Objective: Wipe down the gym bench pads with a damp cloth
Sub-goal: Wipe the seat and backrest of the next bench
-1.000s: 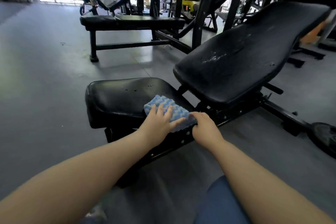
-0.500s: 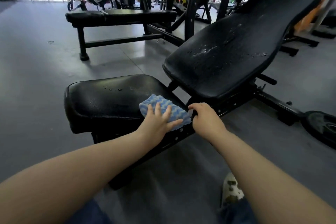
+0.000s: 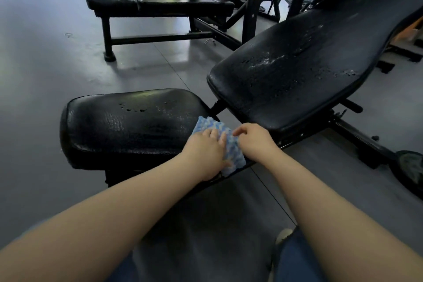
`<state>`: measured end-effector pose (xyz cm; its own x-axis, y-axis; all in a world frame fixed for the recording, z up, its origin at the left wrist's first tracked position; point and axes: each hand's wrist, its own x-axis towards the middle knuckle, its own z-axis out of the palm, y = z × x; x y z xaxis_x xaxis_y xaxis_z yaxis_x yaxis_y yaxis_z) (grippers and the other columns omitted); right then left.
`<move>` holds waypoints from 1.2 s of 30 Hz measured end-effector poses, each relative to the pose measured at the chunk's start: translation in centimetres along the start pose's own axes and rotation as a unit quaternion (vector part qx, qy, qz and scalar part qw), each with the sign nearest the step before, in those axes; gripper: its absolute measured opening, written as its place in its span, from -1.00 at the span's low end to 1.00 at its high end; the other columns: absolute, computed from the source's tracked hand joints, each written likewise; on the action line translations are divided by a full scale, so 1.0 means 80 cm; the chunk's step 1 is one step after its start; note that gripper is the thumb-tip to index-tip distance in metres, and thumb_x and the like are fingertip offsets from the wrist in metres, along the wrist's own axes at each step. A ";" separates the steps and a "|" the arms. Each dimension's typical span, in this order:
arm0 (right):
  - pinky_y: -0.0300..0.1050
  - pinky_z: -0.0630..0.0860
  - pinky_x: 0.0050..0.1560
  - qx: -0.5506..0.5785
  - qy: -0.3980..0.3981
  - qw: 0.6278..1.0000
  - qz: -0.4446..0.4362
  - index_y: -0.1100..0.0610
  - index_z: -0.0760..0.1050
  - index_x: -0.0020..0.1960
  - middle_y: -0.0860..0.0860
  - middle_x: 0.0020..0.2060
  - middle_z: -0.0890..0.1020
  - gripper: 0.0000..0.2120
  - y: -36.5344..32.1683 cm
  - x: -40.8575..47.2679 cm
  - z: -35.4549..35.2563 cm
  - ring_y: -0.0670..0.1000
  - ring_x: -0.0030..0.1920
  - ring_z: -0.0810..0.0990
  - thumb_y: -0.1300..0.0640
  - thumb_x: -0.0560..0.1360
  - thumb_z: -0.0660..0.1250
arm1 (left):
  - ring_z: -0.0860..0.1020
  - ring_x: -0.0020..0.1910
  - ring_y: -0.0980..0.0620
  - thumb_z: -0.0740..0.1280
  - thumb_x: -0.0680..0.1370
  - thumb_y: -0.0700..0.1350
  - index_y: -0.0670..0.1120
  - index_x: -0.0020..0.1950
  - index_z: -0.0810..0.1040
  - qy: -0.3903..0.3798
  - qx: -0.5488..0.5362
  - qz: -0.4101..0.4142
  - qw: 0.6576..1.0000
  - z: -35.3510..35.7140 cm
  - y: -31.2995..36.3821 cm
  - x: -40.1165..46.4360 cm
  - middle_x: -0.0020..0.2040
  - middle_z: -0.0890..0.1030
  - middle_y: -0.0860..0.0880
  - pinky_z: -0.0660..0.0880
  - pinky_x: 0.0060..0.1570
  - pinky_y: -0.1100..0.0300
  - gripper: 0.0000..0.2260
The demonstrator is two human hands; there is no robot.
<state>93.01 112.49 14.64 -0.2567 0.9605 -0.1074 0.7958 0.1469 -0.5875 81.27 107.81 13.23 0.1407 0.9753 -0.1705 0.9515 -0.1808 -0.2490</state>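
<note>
1. Head view: the blue-and-white cloth (image 3: 218,142) lies at the right end of the seat pad (image 3: 128,126), over the pad's near right corner. Its long axis runs from the far left, near the gap between the two pads, to the near right, where its lower end hangs past the pad's front edge.
2. The left hand (image 3: 206,151) rests on the cloth's left side, fingers fairly straight and close together, laid flat over the fabric, with the thumb at the cloth's lower end.
3. The right hand (image 3: 254,142) sits at the cloth's right edge with its fingers curled. They seem to pinch the fabric, but the grip itself is hidden behind the knuckles.
4. The seat pad is black and shiny, its long axis running left to right, with water droplets on its far half.
5. The back pad (image 3: 297,68) is tilted, rising from just beyond the cloth toward the upper right. It is beaded with water along its middle.
6. The black bench frame (image 3: 357,135) runs out to the right over the grey floor (image 3: 45,57), ending near a dark weight plate (image 3: 409,171) at the right edge.
7. Farther back stands a flat bench (image 3: 160,4), set left to right, with dark rack uprights (image 3: 254,0) behind it and bright windows beyond.
8. Blue trouser legs and a pale shoe (image 3: 283,234) show at the bottom edge.
</note>
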 end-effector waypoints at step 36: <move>-0.01 -0.05 0.46 -0.073 -0.157 0.980 -0.103 -0.14 -0.03 0.53 0.08 0.55 -0.08 -0.48 -0.045 0.170 0.083 0.18 0.51 0.00 -0.13 0.62 0.03 | 0.21 0.44 -0.01 -0.06 0.64 0.12 -0.07 0.37 0.35 -0.005 -0.031 -0.074 0.997 -0.002 -0.102 0.022 0.35 0.41 0.01 -0.20 0.39 -0.27 -0.56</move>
<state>82.99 123.46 9.99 -0.5576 0.7907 -0.2527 0.7735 0.3844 -0.5039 73.80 111.02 15.15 -0.0044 0.9892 -0.1463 0.9768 -0.0270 -0.2125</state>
